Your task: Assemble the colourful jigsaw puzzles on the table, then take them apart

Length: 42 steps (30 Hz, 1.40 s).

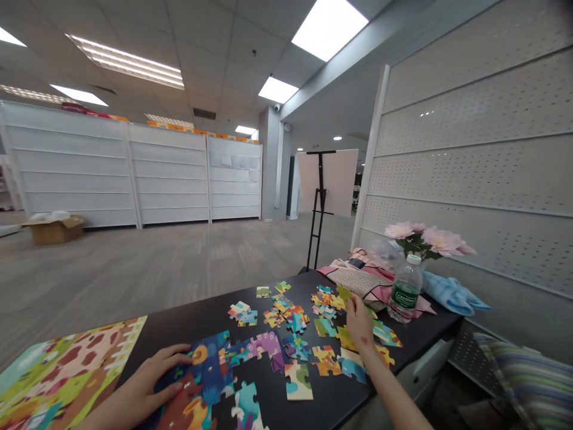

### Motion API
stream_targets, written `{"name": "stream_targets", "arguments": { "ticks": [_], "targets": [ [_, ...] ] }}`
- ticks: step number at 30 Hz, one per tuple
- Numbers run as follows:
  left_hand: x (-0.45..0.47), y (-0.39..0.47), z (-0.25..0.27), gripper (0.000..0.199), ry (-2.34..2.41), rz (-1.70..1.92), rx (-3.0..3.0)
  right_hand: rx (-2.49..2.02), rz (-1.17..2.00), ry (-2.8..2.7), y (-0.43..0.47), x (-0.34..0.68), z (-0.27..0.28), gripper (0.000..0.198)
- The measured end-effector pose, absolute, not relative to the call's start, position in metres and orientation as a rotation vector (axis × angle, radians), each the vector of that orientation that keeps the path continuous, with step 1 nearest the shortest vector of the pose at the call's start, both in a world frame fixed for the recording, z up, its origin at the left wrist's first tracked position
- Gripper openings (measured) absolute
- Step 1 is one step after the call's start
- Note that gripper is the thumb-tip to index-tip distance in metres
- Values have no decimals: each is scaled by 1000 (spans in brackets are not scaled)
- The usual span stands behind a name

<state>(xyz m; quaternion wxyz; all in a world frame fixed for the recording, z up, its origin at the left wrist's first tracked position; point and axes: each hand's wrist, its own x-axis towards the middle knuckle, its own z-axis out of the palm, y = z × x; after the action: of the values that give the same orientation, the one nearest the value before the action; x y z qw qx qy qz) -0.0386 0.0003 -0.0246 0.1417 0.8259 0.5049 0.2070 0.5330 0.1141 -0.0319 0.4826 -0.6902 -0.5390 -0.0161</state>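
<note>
My left hand (150,382) lies with fingers spread on the left edge of a partly joined jigsaw puzzle (210,364), dark blue with a brown figure and a purple strip. At the right of the table my right hand (359,322) pinches a yellow-green puzzle piece (343,292) between thumb and fingers. Around that hand lie loose pieces, among them an orange piece (326,361) and a blue-and-cream piece (352,364). Between the hands are a cream-and-green piece (298,381) and a pile of mixed pieces (286,312). A teal-and-white piece (247,403) sits near the front edge.
A colourful picture sheet (76,364) covers the table's left end. On the right stand a water bottle (406,289) and pink flowers (441,240), beside folded cloth (358,278) and a blue cloth (452,292). A striped cushion (528,376) is at lower right; an easel (317,227) stands behind.
</note>
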Motion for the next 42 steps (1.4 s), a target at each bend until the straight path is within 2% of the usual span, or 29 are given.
{"name": "stream_targets", "arguments": {
  "ticks": [3, 8, 16, 24, 28, 34, 42],
  "targets": [
    [-38, 1, -23, 37, 1464, 576, 2379, -1686, -65, -1296, 112, 536, -30, 59],
    [-40, 4, -27, 36, 1444, 632, 2346, -1640, -63, -1434, 110, 531, -30, 44],
    [-36, -1, -20, 37, 1419, 708, 2339, -1773, -180, -1380, 109, 537, -27, 55],
    [-36, -5, -14, 39, 1411, 584, 2342, -1771, -264, -1859, 108, 513, -29, 45],
    [-33, -7, -6, 38, 1363, 578, 2366, -1763, -182, -2101, 114, 509, -35, 55],
    [-32, -6, -3, 36, 1351, 601, 2387, -1759, 20, -2324, 148, 520, -17, 52],
    [-34, -5, -7, 34, 1344, 632, 2397, -1733, 354, -2474, 189, 519, 34, 19]
  ]
}}
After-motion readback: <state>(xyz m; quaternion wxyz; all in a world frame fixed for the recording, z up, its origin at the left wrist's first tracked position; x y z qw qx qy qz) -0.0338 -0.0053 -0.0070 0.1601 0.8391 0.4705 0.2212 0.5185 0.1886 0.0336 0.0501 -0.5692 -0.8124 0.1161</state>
